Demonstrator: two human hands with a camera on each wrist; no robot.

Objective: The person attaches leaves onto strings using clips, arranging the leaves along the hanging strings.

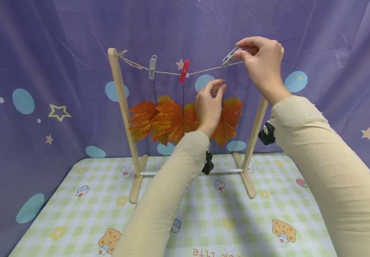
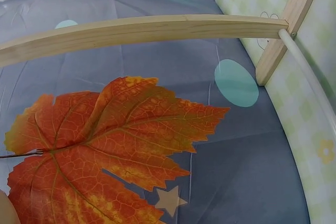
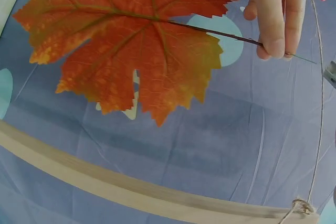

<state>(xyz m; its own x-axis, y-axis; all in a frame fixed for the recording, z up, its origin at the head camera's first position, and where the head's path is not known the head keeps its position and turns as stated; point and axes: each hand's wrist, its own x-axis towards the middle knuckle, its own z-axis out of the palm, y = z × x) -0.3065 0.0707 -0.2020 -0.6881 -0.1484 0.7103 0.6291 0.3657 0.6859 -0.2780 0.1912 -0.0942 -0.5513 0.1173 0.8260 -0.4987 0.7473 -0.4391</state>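
Note:
My left hand (image 1: 209,105) pinches the thin stem of an orange maple leaf (image 1: 226,123) just below the string (image 1: 204,71). In the right wrist view that leaf (image 3: 142,30) hangs from the fingertips, its stem tip pointing toward the string. Up at the right part of the string, my right hand (image 1: 263,62) pinches a grey clothespin (image 1: 231,56) by its upper end. The clothespin's lower tip is at the string; whether it grips the string I cannot tell. Farther left, another grey clothespin (image 1: 152,67) and a red clothespin (image 1: 184,71) sit on the string above hanging leaves (image 1: 172,119).
A wooden frame with a left post (image 1: 122,107) and right post (image 1: 256,132) carries the string. A white rod (image 1: 226,171) joins its feet on the checked tablecloth (image 1: 85,217). Behind stands a purple curtain (image 1: 75,35) with stars and ovals.

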